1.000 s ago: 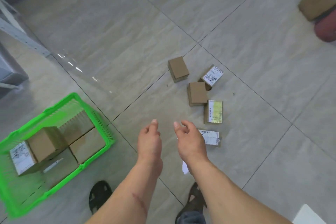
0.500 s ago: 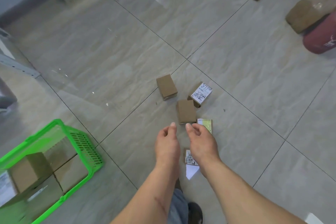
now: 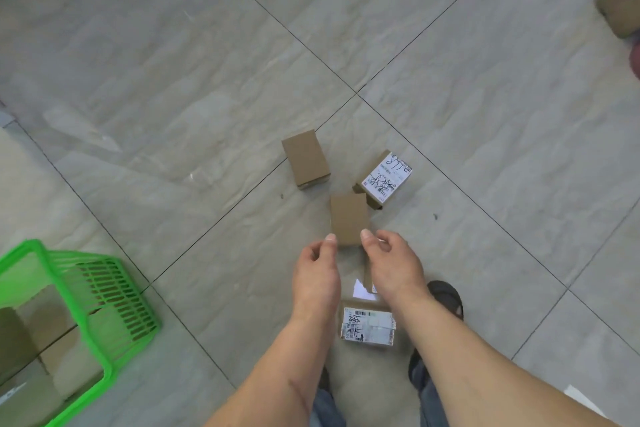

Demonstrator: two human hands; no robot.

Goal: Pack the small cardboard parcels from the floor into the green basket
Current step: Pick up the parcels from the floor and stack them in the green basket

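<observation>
Several small cardboard parcels lie on the grey tiled floor. A plain brown parcel [image 3: 349,222] lies just beyond my fingertips. My left hand [image 3: 317,274] and my right hand [image 3: 391,265] reach toward its near end, fingers curled and apart, holding nothing. Another plain parcel [image 3: 305,159] lies farther left, and a parcel with a white label [image 3: 385,178] sits to the right. A labelled parcel [image 3: 367,326] lies between my forearms. The green basket [image 3: 114,291] stands at the lower left with brown parcels inside.
A larger cardboard box [image 3: 620,3] and part of a red object [image 3: 635,61] sit at the right edge. A scrap of white paper [image 3: 362,289] lies under my right wrist. A dark shoe [image 3: 446,298] shows beside my right arm.
Both hands have moved forward toward the plain parcel, now at its near end. The view has shifted, with the basket sliding to the lower left. The yellow-labelled parcel is now hidden by my right hand.
</observation>
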